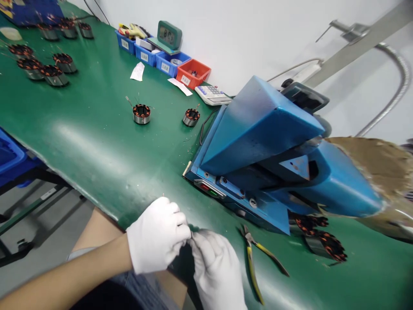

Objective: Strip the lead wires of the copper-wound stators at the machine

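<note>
My left hand (160,234), in a white glove, is closed with the fingers curled, just over the near edge of the green table. Beside it my right hand (217,267), gloved too, pinches with thumb and forefinger; the fingertips of both hands meet. Whatever lies between them is hidden, though a tiny copper-coloured tip shows above the left glove. Pliers with yellow handles (251,262) lie opened on the table to the right of my right hand. Farther back stand two stators wound with copper wire, one stator (142,115) at the middle and a smaller-looking stator (191,117) near the machine.
A blue machine (258,142) fills the right, with more stators (322,245) beside it. Several stators (53,76) stand at the far left. Along the wall are blue bins (146,56), a red bin (193,74), a clock (169,34) and a calculator (213,94).
</note>
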Motion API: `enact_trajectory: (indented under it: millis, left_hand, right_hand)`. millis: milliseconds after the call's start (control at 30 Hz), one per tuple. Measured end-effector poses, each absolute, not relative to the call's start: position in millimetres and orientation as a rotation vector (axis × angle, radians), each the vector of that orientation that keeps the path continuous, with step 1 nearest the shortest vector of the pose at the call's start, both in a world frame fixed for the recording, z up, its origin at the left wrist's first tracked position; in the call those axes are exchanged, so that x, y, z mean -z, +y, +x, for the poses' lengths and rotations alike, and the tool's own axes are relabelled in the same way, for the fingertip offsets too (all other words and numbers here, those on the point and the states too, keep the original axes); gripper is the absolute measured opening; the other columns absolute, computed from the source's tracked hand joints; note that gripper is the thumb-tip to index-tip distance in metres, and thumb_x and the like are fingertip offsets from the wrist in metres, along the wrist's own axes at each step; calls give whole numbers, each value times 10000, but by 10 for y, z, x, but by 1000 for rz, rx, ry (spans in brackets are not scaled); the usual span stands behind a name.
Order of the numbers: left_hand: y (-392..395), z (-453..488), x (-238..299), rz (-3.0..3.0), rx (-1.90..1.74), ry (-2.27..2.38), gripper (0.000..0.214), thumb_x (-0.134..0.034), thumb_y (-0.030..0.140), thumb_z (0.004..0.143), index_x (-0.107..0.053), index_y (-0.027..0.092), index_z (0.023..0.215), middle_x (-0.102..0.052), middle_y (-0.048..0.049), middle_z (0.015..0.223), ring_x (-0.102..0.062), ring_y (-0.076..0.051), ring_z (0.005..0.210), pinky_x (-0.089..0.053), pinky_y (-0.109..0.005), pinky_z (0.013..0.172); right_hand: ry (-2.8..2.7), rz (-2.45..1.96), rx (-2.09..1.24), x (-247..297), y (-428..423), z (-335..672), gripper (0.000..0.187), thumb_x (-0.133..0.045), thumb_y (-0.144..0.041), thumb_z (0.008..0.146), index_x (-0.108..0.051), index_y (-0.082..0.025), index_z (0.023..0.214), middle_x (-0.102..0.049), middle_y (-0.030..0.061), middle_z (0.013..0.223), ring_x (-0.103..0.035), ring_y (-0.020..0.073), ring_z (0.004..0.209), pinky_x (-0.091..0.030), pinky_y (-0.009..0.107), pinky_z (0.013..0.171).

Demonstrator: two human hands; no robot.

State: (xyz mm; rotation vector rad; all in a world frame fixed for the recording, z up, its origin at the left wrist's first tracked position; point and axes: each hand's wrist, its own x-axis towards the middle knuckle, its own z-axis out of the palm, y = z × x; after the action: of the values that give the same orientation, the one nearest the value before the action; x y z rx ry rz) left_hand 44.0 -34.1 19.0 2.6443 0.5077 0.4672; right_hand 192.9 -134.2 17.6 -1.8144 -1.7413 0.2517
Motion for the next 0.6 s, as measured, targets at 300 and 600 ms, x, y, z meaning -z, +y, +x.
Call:
enact_trajectory:
  millis: [300, 600]
  left_hand:
    - [-335, 427, -175, 2637, -414, 459, 55, -535, 182, 817, -541, 195, 763, -588, -27, 795, -449, -207, 730, -299, -372, 672]
    - [-345, 443, -180, 2687, -407, 478, 73, -552, 187, 799, -522, 193, 733, -575, -21, 768, -446, -210, 711, -310, -386, 669]
  right_hand:
    - [-502, -1503, -1564, -87, -1460, 1995, 393, -693, -528, 715, -537, -197, 571, -523, -25, 449, -462, 112, 380, -374, 237, 413]
    - [-840, -1829, -1000, -29, -1482, 1797, 285, -604, -412, 829, -660, -214, 633, -624, 18, 514, -564, 173, 455, -446, 268, 450]
